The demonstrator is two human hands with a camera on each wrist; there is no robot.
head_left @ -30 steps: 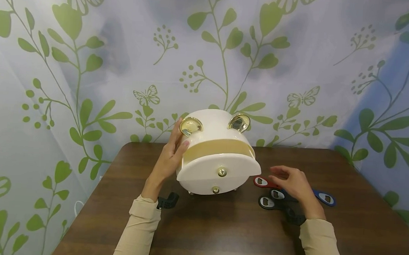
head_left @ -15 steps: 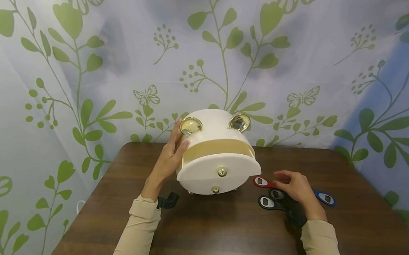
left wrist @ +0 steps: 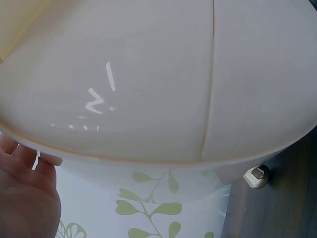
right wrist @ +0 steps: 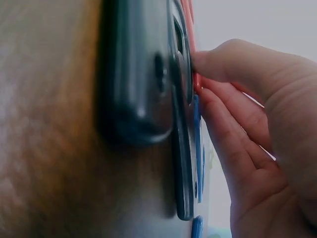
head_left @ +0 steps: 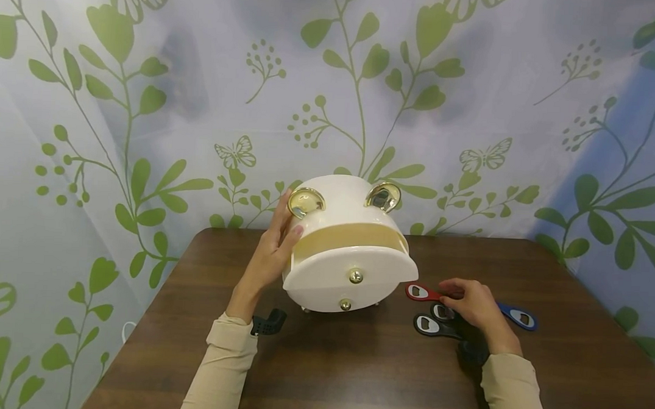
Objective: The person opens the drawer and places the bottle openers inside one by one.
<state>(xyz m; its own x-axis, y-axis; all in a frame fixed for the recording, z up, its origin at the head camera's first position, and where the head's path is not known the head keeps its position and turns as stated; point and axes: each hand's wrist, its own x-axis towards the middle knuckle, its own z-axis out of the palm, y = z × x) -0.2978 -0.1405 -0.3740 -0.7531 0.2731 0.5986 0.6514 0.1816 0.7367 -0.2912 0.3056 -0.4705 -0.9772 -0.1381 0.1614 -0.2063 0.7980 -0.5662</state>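
A glossy white drawer box (head_left: 335,199) with two gold ear-like domes stands on the table, its upper drawer (head_left: 324,271) pulled partway out. My left hand (head_left: 267,257) holds the box's left side, thumb by the drawer opening; in the left wrist view its fingers (left wrist: 44,171) reach behind the rim. To the right, several bottle openers lie together. My right hand (head_left: 474,305) pinches the red bottle opener (head_left: 419,292) between thumb and fingers, at the red edge (right wrist: 196,82) in the right wrist view. Part of this opener is hidden under the hand.
Two black bottle openers (head_left: 428,325) lie in front of the red one, and a blue bottle opener (head_left: 522,318) shows beyond the right hand. The brown wooden table (head_left: 326,369) meets a leaf-patterned curtain (head_left: 200,101) at the back. Dark camera mounts sit at both wrists.
My right hand has come down and slightly right onto the red bottle opener, its thumb and fingers closing at it. The left hand and the box have stayed put.
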